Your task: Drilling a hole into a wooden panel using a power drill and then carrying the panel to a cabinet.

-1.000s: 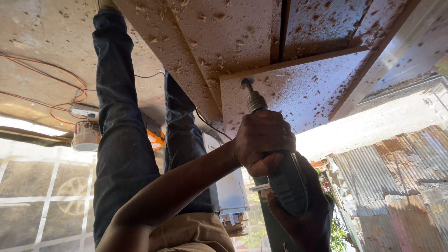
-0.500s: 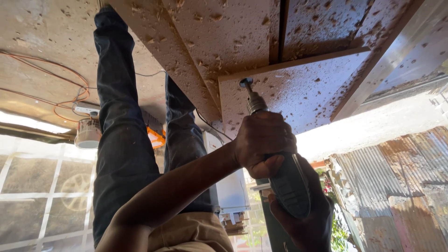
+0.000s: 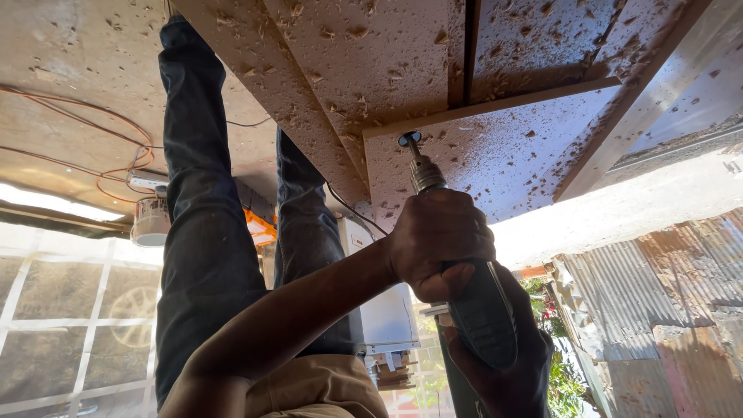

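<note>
Both hands closed on a dark power drill, left hand wrapped round its front body, right hand gripping the rear; bit tip meets a shaving-strewn wood panel, jeans-clad legs alongside.

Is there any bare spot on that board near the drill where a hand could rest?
Bare board lies right of the drill bit, between the thin strip and the slanted rail, under wood chips. Crowded below: the left hand, right hand and legs.
</note>
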